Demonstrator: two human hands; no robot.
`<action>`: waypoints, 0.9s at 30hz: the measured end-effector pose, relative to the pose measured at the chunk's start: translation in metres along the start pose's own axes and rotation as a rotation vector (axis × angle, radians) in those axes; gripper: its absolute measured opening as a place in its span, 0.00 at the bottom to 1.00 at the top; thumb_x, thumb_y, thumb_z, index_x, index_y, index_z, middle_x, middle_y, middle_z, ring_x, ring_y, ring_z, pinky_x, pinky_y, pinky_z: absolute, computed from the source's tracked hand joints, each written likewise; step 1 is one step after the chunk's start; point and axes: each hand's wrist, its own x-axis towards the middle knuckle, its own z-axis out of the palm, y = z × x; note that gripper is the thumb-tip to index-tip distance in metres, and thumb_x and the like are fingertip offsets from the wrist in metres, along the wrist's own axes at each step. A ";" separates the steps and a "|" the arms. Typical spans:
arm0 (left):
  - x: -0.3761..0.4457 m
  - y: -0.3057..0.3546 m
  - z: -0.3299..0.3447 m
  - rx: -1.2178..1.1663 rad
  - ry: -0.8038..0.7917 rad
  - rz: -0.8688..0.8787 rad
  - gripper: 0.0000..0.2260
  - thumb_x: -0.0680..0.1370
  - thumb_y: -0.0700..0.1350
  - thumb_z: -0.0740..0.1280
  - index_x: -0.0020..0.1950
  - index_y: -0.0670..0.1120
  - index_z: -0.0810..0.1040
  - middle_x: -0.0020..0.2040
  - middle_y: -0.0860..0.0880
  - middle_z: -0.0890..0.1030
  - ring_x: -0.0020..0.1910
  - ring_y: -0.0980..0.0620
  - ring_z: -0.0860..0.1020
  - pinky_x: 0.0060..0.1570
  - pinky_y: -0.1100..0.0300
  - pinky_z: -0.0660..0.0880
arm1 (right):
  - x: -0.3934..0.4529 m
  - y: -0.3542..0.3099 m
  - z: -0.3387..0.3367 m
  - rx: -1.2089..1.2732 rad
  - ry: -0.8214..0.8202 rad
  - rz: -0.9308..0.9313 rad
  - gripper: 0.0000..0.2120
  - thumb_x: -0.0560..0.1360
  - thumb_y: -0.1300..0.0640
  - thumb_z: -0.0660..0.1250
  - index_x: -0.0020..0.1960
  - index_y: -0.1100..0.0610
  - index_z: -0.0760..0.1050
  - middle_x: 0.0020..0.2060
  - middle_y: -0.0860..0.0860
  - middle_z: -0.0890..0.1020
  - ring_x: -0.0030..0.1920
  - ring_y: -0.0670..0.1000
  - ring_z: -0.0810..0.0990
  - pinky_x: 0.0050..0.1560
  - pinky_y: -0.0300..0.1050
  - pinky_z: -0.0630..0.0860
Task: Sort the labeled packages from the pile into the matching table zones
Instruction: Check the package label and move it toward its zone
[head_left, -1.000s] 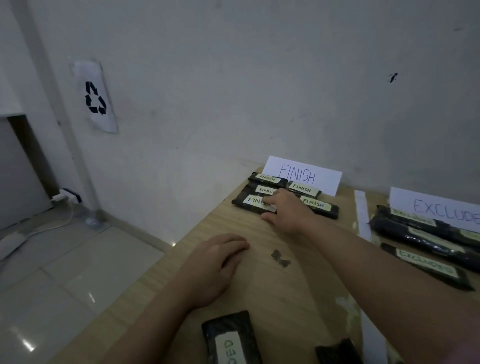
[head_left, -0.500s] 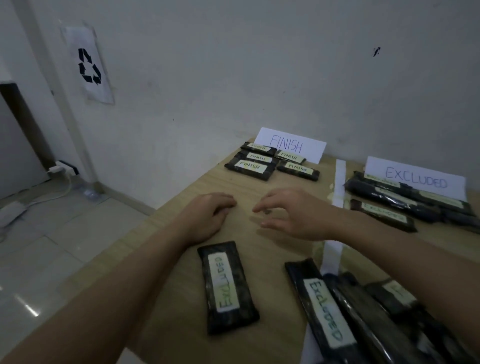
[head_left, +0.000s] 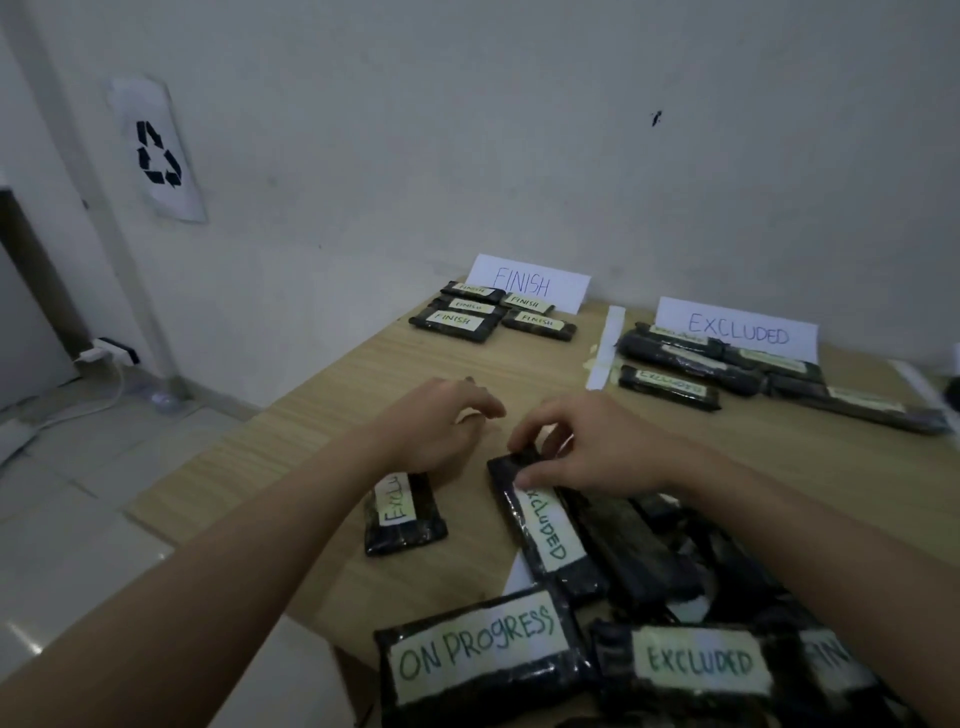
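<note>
The right hand (head_left: 597, 449), which half a second ago hovered open above the bare table (head_left: 322, 415), now pinches the far end of a long black EXCLUDED package (head_left: 545, 530) at the pile's (head_left: 691, 597) left edge. The left hand (head_left: 436, 431) has lifted from the wood and hangs loosely curled, holding nothing, just left of that grip. A shorter EXCLUDED package (head_left: 402, 517) lies below the left wrist.

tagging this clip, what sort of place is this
Probably a makeshift indoor sorting station: a wooden table against a bare wall, handwritten FINISH sign and EXCLUDED sign marking zones, and a recycling-symbol sheet on the wall.
</note>
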 end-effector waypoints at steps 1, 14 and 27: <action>0.000 0.005 0.001 -0.022 -0.004 -0.003 0.13 0.78 0.41 0.60 0.60 0.45 0.78 0.55 0.48 0.81 0.55 0.51 0.76 0.52 0.63 0.68 | 0.001 0.000 0.000 0.123 0.071 0.015 0.12 0.65 0.55 0.76 0.48 0.51 0.80 0.43 0.44 0.80 0.41 0.45 0.79 0.46 0.41 0.77; 0.018 0.047 -0.032 -0.867 0.199 -0.194 0.13 0.80 0.46 0.59 0.46 0.43 0.81 0.38 0.46 0.84 0.32 0.54 0.80 0.38 0.58 0.77 | -0.007 0.010 -0.029 0.585 0.599 0.026 0.11 0.65 0.59 0.76 0.45 0.54 0.78 0.43 0.51 0.82 0.44 0.50 0.82 0.46 0.44 0.80; 0.047 0.084 -0.025 -1.338 0.350 -0.211 0.13 0.81 0.46 0.55 0.50 0.43 0.79 0.42 0.48 0.85 0.42 0.52 0.84 0.39 0.66 0.79 | -0.056 0.035 -0.060 0.684 0.887 -0.032 0.17 0.67 0.66 0.73 0.54 0.55 0.76 0.46 0.50 0.81 0.38 0.47 0.83 0.37 0.35 0.79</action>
